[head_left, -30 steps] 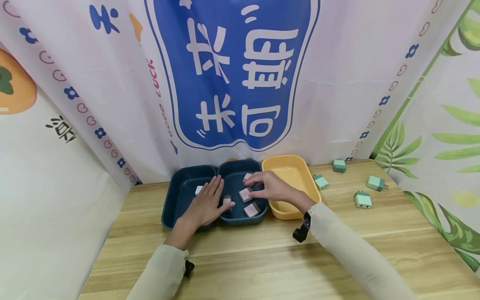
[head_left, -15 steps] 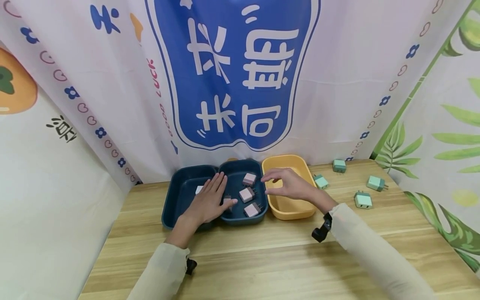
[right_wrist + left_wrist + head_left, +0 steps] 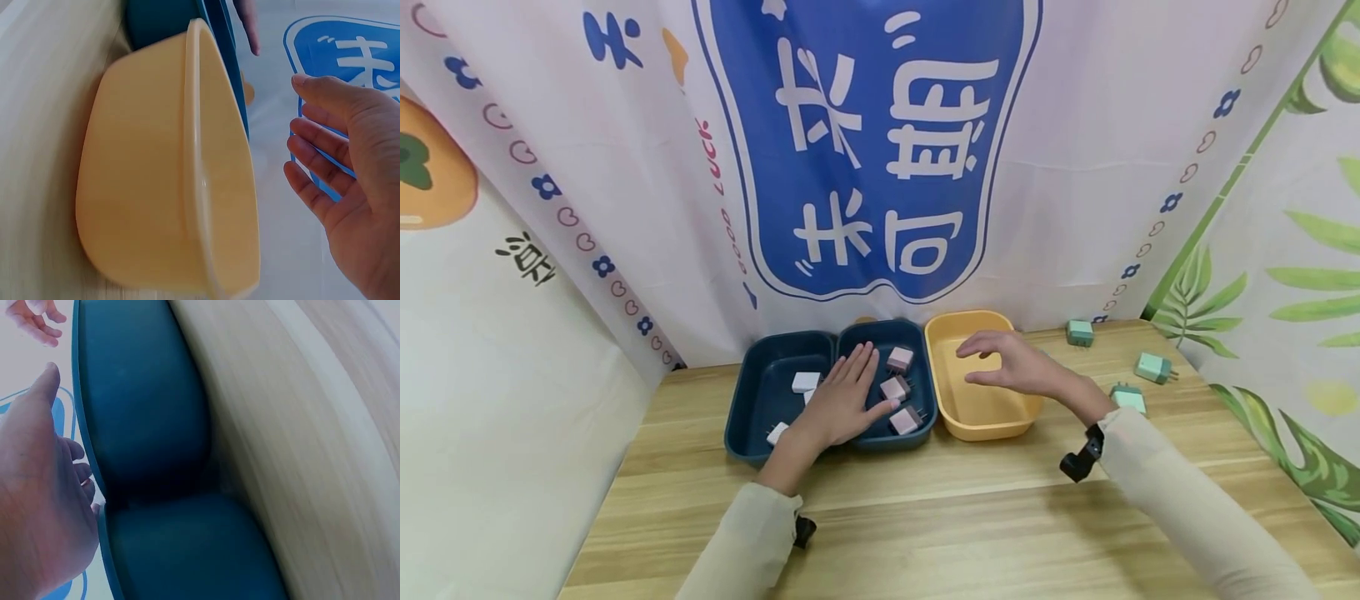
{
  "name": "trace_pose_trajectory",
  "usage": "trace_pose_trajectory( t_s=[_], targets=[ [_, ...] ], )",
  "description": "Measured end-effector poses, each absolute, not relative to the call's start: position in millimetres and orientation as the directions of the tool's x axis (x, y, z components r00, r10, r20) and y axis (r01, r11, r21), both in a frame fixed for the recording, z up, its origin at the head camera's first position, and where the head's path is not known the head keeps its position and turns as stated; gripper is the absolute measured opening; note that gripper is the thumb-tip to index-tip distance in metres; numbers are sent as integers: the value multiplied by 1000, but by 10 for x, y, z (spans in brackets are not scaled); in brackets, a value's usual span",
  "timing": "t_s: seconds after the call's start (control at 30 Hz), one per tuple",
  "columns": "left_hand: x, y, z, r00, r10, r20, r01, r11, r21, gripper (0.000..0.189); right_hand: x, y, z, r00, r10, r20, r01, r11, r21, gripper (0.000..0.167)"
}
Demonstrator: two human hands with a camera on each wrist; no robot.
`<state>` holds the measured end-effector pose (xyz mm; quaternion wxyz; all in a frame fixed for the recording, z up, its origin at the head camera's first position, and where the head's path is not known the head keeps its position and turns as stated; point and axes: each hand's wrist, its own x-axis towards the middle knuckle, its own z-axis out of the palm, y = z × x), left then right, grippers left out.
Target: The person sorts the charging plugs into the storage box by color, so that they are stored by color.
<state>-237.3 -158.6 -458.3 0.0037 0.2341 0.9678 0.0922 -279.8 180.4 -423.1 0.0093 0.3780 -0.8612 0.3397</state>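
Observation:
My left hand [image 3: 841,406] hovers with straight fingers over the middle dark blue tray [image 3: 877,337] and its edge with the left dark blue tray [image 3: 758,392]. Beside its thumb in the middle tray sit pink plug chargers [image 3: 900,360] with prongs showing. White plug chargers [image 3: 806,382] lie in the left tray, partly covered by that hand. My right hand [image 3: 1017,367] is above the yellow tray [image 3: 951,404], fingers loosely bent and apart from the thumb, holding nothing. In the right wrist view this hand [image 3: 356,150] is beyond the yellow tray's rim, touching nothing.
Green plug chargers [image 3: 1079,333] are scattered on the wooden table [image 3: 970,517] right of the yellow tray. Another green charger [image 3: 1128,398] lies near my right wrist. A printed white curtain [image 3: 1052,208] hangs right behind the trays.
My right hand has moved right from the pink chargers to above the yellow tray, its forearm now covering a green charger. My left hand has shifted right, exposing more white chargers.

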Motion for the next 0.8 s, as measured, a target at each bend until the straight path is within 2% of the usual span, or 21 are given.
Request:
trace_pose_trajectory(
  t_s=[0.2, 0.37, 0.8],
  targets=[
    [-2388, -1402, -4586, -879, 475, 32, 473, 863, 175, 100, -2835, 1994, -4252, -745, -622, 240, -622, 519, -587, 39],
    [-2376, -1276, -4587, -864, 502, 47, 501, 847, 178, 98, -2849, 2144, -4249, -746, -617, 249, -626, 524, -577, 39],
    [-2378, -1007, -4628, -848, 528, 38, 526, 833, 174, 95, -2929, 2509, -4288, -747, -593, 301, -656, 586, -475, 38]
  ],
)
